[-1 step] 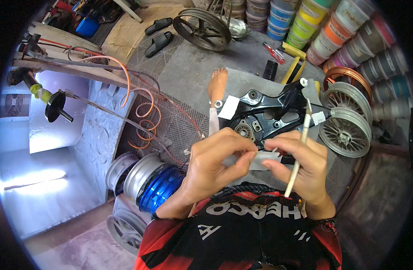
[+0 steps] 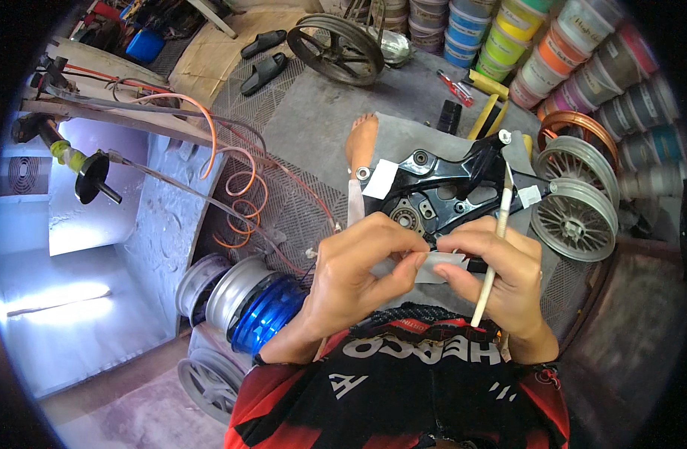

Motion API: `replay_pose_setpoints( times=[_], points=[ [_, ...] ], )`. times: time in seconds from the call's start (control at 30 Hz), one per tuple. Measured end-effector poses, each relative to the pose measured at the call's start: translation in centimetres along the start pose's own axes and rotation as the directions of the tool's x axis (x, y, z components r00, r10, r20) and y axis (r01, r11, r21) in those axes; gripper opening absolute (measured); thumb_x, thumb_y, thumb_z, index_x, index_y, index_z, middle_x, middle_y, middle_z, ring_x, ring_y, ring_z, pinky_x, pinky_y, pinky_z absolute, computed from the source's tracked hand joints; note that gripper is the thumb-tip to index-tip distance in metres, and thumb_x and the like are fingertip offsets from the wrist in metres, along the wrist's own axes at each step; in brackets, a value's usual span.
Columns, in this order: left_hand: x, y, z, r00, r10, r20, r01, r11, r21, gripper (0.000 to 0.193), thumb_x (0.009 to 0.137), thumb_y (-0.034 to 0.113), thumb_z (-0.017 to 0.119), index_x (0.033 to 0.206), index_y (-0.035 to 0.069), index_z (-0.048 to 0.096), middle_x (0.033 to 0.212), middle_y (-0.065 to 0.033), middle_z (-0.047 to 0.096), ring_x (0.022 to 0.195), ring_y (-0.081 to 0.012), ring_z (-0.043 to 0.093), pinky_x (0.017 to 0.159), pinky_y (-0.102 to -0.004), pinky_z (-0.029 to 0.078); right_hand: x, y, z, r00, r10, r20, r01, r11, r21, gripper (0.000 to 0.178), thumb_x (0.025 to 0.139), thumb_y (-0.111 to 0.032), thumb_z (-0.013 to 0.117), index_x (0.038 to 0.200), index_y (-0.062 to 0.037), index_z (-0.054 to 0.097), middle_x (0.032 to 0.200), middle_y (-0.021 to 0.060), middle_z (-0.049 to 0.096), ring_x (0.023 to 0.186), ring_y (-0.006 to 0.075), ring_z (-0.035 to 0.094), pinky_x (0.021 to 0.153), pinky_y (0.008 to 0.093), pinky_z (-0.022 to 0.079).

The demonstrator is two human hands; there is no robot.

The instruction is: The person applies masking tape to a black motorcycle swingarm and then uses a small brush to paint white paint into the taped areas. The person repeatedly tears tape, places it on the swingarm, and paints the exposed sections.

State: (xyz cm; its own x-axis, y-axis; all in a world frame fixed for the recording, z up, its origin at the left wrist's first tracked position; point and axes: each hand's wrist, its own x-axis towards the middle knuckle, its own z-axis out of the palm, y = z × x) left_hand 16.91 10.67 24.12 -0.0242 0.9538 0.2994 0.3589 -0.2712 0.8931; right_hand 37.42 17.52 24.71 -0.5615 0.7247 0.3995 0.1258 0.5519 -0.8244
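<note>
My left hand is closed in a pinch, thumb against forefinger, at the left end of a pale, thin strip that looks like masking tape. At the strip's other end sits my right hand, thumb and forefinger curled on either side of it. A slim, pale-handled craft knife is tucked between the right hand's fingers, its pointed tip upward. Beyond both hands lies a glossy black swingarm-like metal part. White patches, one a larger rectangle, one smaller, lie on it. The hands partly cover its near side.
My bare foot rests at the part's left end, on a grey mat. Spoked wheels stand at right, a blue rim and silver rim at left. Coiled orange hose crosses the floor. Stacked paint tubs line the back right.
My right hand has shifted very slightly left, and the knife in it has moved a little with it. My left hand and the black part look unmoved.
</note>
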Motion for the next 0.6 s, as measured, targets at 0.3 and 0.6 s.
replay_pose_setpoints(
  times=[0.3,0.6],
  points=[
    [0.1,0.6,0.1,0.996,-0.091,0.0,0.091,0.996,0.017,0.019,0.078,-0.003,0.078,0.096,-0.001,0.075,0.086,-0.0105,0.072,0.074,-0.0194,0.068,0.067,-0.0304,0.051,0.6,0.2,0.4,0.999,0.024,0.035,-0.025,0.999,0.039,0.019,0.077,0.003,0.082,0.092,-0.0006,0.071,0.078,0.0102,0.068,0.065,0.021,0.067,0.057,0.0315,0.051],
    [0.3,-0.3,0.3,1.0,-0.007,0.011,0.006,1.0,0.02,0.015,0.081,-0.003,0.078,0.095,0.0,0.073,0.083,-0.0097,0.069,0.069,-0.0178,0.068,0.062,-0.0295,0.053,1.0,0.0,0.0,0.998,-0.021,0.058,0.023,0.999,-0.033,0.019,0.077,0.002,0.082,0.092,-0.0006,0.07,0.081,0.0121,0.068,0.068,0.0256,0.068,0.059,0.0331,0.053]
  ],
)
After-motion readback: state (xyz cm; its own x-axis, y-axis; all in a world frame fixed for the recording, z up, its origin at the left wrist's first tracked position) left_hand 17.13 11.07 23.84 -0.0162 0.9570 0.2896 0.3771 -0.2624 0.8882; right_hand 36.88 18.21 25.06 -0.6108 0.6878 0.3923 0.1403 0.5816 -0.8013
